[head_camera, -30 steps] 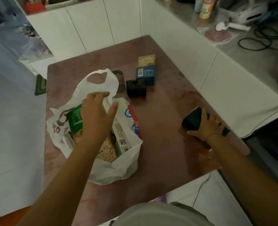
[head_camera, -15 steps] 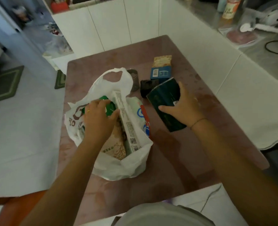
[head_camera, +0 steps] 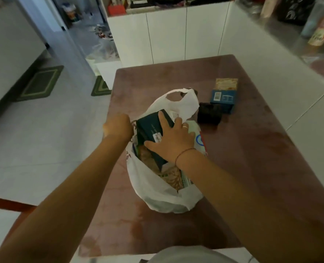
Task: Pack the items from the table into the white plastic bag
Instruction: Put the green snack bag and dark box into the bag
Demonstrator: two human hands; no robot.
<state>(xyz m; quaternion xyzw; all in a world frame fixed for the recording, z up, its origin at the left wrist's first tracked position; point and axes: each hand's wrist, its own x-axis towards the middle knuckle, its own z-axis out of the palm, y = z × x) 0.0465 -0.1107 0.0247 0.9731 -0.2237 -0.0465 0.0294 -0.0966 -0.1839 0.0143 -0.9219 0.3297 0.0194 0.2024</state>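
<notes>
Head view: a thin, crinkled white plastic bag (head_camera: 163, 194) stands open in the middle of a smooth, reddish-brown table (head_camera: 252, 168), stuffed with printed cartons. The left hand (head_camera: 117, 128) is curled into a fist round the bag's left rim. The right hand (head_camera: 173, 141) lies spread and flat on a dark green rectangular box (head_camera: 151, 126), which is tilted in the bag's mouth. Near the bag on the table are a blue cardboard box (head_camera: 223, 100) and, touching it, a black rounded item (head_camera: 209, 115).
</notes>
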